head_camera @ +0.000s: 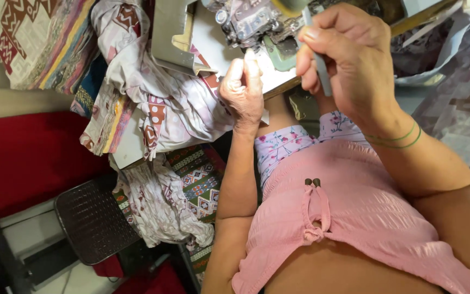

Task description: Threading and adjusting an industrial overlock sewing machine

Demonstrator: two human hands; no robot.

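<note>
Nearest the camera is the person's pink top (354, 218), gathered, with a small tie at the front, and below it floral trousers (284, 144) over the knees. To the left, lower down, stands a dark woven stool (91, 220) beside a red surface (28, 158), and patterned cloth (164, 109) in white, brown and red hangs off the table (278, 87) edge in a crumpled heap that hides most of what lies under it. More folded printed fabric (39, 38) is stacked at the far left. The left hand (243, 90) is curled into a loose fist, knuckles up, fingers (251, 68) closed against the cloth at the table edge just beside the machine's base; its forearm rises straight from the lap. The right hand (349, 60) is higher and closer to the lens, bent at the wrist, with green bands (395, 139) around it; its fingers are pinched narrow around a slim grey tool (321, 71) that points down. Whether the tool touches anything below cannot be told. Beyond both hands sits the metal sewing machine (248, 22), its head partly blocked by the right hand, and grey plastic sheeting (458, 81) lies at the far right.
</note>
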